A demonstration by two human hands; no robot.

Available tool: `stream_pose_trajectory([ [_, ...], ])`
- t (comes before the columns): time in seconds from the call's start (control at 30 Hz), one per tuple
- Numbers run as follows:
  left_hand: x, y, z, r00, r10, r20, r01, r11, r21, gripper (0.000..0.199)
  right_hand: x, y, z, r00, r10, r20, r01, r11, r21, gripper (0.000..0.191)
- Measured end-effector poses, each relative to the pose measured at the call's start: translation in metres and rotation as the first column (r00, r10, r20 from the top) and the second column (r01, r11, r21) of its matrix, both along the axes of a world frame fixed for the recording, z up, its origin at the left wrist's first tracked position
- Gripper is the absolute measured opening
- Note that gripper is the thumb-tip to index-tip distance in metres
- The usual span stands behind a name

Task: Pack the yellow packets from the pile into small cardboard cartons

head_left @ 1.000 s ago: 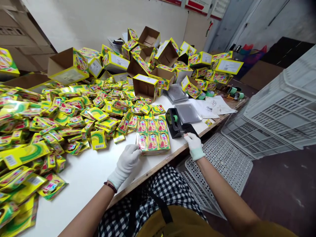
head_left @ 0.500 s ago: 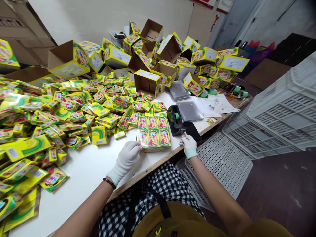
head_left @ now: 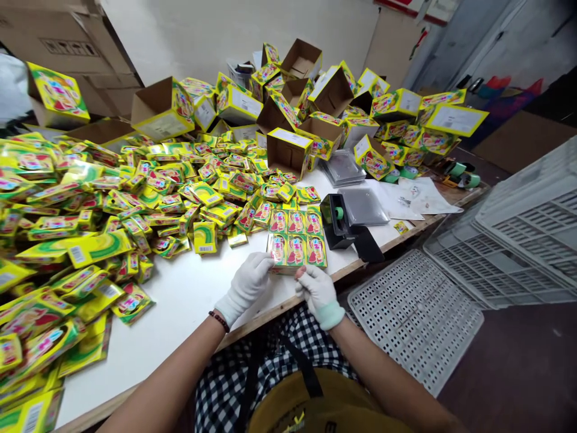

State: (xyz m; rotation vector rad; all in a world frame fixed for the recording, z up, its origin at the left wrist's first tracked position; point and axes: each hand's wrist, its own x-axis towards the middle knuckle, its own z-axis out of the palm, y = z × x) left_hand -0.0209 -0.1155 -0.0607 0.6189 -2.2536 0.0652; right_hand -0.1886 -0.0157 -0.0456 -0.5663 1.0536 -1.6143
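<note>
Your pack, small boxes in two rows of three faces up, lies flat near the table's front edge, square enough to you that both hands reach it easily. Your left hand has its fingers curled and touching the pack's near left corner, seemingly to keep it from sliding; whether thumb and finger pinch that corner, you can't tell from here. Your right hand is just in front of the pack's near side, thumb and fingers drawn together, a bare fingertip showing at the glove's end; anything thin between them can't be made out.

The dispenser, with its green roll, stands just right of the pack, probably so the right hand gets there quickly. Loose boxes heap up along your left, likely for short reaches. Open cartons pile along the back, perhaps so they don't crowd your working side.

The table has a white top with a raw wooden edge. Past the dispenser lie clear plastic pieces and paper. Pale crates sit at your right, below the table; brown cardboard leans by the plain wall.
</note>
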Motion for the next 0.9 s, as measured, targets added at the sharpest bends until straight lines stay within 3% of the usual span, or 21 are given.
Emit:
stream_pose_trajectory([
  [0.13, 0.005, 0.005, 0.004, 0.999, -0.027, 0.045, 0.030, 0.998, -0.061, 0.041, 0.029, -0.016, -0.009, 0.991, -0.033, 0.129, 0.023, 0.997, 0.078, 0.038],
  [0.23, 0.009, 0.009, 0.013, 0.978, -0.041, 0.204, 0.058, 0.995, -0.080, 0.050, 0.033, -0.021, -0.018, 0.989, -0.039, 0.142, 0.025, 0.995, 0.099, 0.039],
  [0.3, 0.008, 0.012, 0.019, 0.960, -0.013, 0.280, 0.031, 0.998, -0.058, 0.040, 0.032, -0.022, -0.023, 0.988, -0.046, 0.150, 0.028, 0.992, 0.122, 0.040],
  [0.4, 0.001, 0.012, 0.023, 0.960, 0.041, 0.277, -0.038, 0.999, -0.018, 0.026, 0.031, -0.025, -0.027, 0.987, -0.037, 0.158, 0.012, 0.988, 0.154, 0.042],
  [0.53, -0.017, 0.001, 0.013, 0.958, 0.163, 0.235, -0.159, 0.987, -0.037, 0.018, 0.025, -0.023, -0.028, 0.986, 0.036, 0.162, -0.069, 0.976, 0.207, 0.046],
  [0.63, -0.024, -0.004, 0.001, 0.951, 0.212, 0.225, -0.197, 0.977, -0.086, 0.010, 0.009, -0.006, -0.024, 0.981, 0.117, 0.154, -0.154, 0.953, 0.261, 0.048],
  [0.7, -0.023, -0.001, -0.005, 0.959, 0.220, 0.179, -0.206, 0.974, -0.094, 0.016, -0.012, 0.008, -0.020, 0.986, 0.161, 0.051, -0.169, 0.945, 0.281, 0.044],
  [0.77, -0.021, 0.008, -0.009, 0.976, 0.196, 0.097, -0.192, 0.980, -0.049, 0.023, -0.039, 0.018, -0.016, 0.975, 0.104, -0.197, -0.053, 0.967, 0.250, 0.039],
  [0.83, -0.020, 0.018, -0.010, 0.989, 0.147, -0.027, -0.144, 0.985, 0.093, 0.031, -0.069, 0.018, -0.014, 0.877, -0.064, -0.476, 0.142, 0.981, 0.130, 0.038],
  [0.9, -0.023, 0.021, -0.009, 0.957, 0.185, -0.225, -0.113, 0.948, 0.297, 0.046, -0.093, 0.006, -0.011, 0.761, -0.189, -0.621, 0.251, 0.968, 0.013, 0.043],
])
